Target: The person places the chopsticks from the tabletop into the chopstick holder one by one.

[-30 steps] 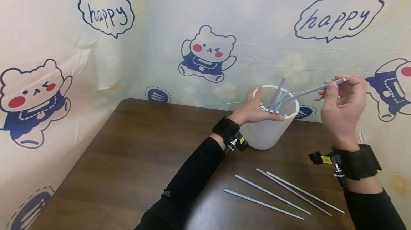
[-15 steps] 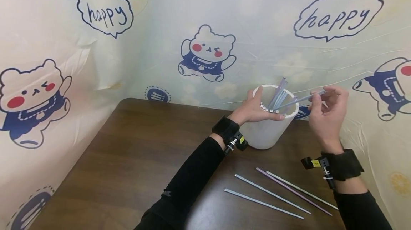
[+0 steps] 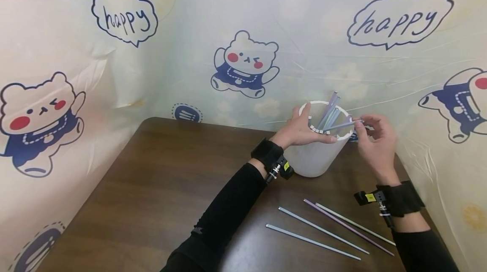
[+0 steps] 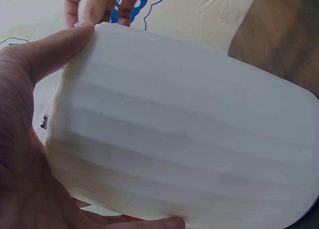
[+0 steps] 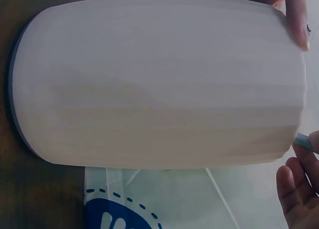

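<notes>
A white tapered bin [image 3: 316,160] stands at the back right, with several thin pastel sticks [image 3: 330,113] leaning inside it. My left hand [image 3: 300,132] grips the bin's top from the left, its fingers spread around the rim. In the left wrist view the thumb [image 4: 60,49] lies along the rim. At the bin's right side, my right hand [image 3: 376,143] pinches the outer end of a pale blue stick [image 3: 342,126]. That stick slants across the rim, its far end inside the bin. The right wrist view shows its blue end [image 5: 305,142] between the fingertips.
On the brown table [image 3: 182,179] in front of the bin lie two blue sticks [image 3: 323,229], a purple stick [image 3: 342,222] and a pale green stick [image 3: 357,223], roughly parallel. A printed curtain [image 3: 312,27] rises close behind the bin and along both sides.
My right hand has moved left and down toward the bin's rim, and the pinched blue stick reaches further inside. My left hand and the bin have stayed in place.
</notes>
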